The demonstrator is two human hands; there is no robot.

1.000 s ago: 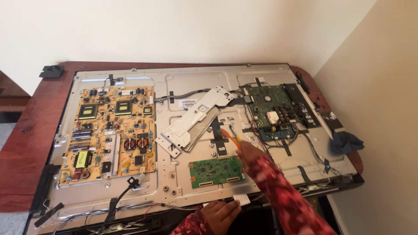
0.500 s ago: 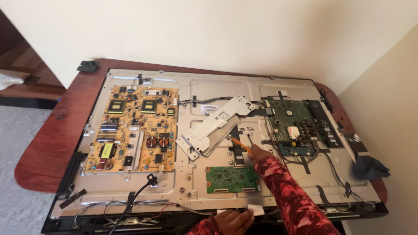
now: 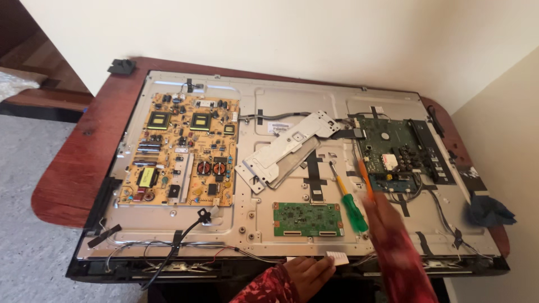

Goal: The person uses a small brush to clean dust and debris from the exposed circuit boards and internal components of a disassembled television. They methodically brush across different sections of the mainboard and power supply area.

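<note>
I see a dull, bare sheet-metal back panel [image 3: 292, 95] lying on a glossy reddish wooden table [image 3: 73, 168]. The bracket [image 3: 286, 147] is matt stamped metal, and the screwdriver [image 3: 349, 196] has a shiny metal shaft and translucent green plastic handle. A crumpled dark-blue cloth [image 3: 489, 211] looks soft; my sleeve [image 3: 404, 264] is patterned red fabric.

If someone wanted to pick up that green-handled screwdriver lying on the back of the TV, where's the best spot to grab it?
Probably the thick green handle of the screwdriver, pinched across its width from above. It lies flat on the metal back panel, shaft pointing away, and the handle is its bulkiest part. The right hand hovers, blurred, just beside it.
</note>
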